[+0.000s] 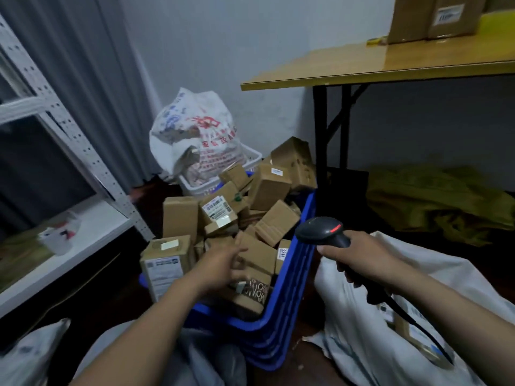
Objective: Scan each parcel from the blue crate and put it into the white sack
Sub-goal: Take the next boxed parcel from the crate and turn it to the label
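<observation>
Brown cardboard parcels (pixel 274 227) fill the blue plastic crate (pixel 292 291) on the floor in a loose heap, tipped every way. Most carry a white printed label on 1 face, and one by the right wall reads 2214.

Nearest, the left hand (pixel 223 264) reaches over the crate's near rim into the heap, thumb above and fingers below the corner of a small plain parcel (pixel 257 256). Motion blur hides whether it pinches that parcel or only touches it. The reach suggests it is picking the next one to lift.

The right hand (pixel 362 260) is wrapped round the grip of a black handheld barcode scanner (pixel 320 231), held just outside the crate's right wall. The scanner's head points toward the heap and a red light shows on top, ready, I judge, to read a label once one is turned up. Its black cable (pixel 412 320) trails down across the open white woven sack (pixel 459 282). That sack lies slumped just right of the crate, beneath the scanning arm, so a scanned parcel has a short drop. A few labelled parcels (pixel 404 330) show in its mouth.

Behind the crate, a second white sack (pixel 195 129) with red and blue print stands in a white plastic basket (pixel 252 157). Beyond that, a yellow wooden folding surface (pixel 362 65) carries a large cardboard box (pixel 412 20).
</observation>
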